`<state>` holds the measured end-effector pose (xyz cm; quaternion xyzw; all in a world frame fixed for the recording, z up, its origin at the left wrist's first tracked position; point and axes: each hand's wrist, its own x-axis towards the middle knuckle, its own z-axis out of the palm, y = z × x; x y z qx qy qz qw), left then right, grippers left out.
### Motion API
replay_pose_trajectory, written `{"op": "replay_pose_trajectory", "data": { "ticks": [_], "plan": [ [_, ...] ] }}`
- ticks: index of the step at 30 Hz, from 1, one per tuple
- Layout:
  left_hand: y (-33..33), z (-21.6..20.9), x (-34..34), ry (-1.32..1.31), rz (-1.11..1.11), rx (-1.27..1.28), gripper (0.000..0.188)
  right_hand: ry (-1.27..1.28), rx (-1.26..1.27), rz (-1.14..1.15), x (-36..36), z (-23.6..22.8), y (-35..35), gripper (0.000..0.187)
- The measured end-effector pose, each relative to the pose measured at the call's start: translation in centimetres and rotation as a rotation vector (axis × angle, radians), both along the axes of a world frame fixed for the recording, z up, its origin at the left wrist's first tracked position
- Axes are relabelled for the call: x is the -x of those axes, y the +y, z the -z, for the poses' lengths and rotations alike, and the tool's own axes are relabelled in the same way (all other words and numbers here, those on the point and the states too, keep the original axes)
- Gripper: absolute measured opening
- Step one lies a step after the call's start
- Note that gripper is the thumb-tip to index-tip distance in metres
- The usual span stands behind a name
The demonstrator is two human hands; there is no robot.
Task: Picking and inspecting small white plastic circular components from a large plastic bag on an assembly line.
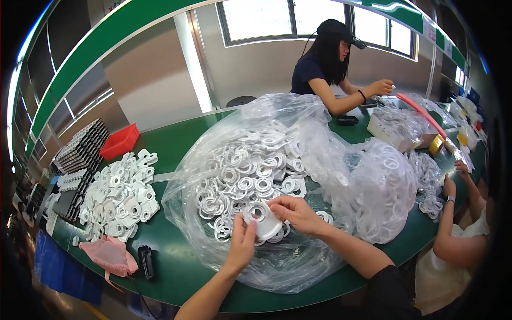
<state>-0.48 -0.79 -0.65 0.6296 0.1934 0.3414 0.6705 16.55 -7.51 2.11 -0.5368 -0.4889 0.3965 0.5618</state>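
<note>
So the biggest thing here is the green bench [181, 274], smooth and a bit shiny, running out below both hands. Right under the hands there's a huge clear plastic bag [290, 277], thin and crinkly, spread open around a heap of white rings [229, 176]. Just past the right hand sits a rounded, bulging clear bag [386, 197] packed with more rings. Well off to the left hand's left: a pile of flat white pieces [114, 202] with round holes, then dark stacked trays [82, 152] with wavy edges and a glossy red bin [120, 143] beyond it. Closer in on that side is a soft, rumpled pink pouch [109, 257]. The right hand [298, 214] pinches the upper right edge of a white ringed plate [269, 226], smooth and rounded; the left hand [242, 242] grips its left rim, thumb against fingers. Smallest is a hard black case [145, 261], left of the left hand.
</note>
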Motion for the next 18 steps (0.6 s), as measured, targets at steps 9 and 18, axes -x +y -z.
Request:
{"op": "replay_pose_trajectory", "data": {
  "ticks": [9,18],
  "plan": [
    [0.7,1.2,0.5,-0.011,0.184,0.152,0.035,-0.17,-0.102,0.006,0.6,0.2,-0.1,0.016],
    [1.4,0.2,0.6,0.252,0.173,-0.335,0.022,-0.605,-0.196,-0.066,-0.2,-0.8,-0.6,0.011]
  ]
}}
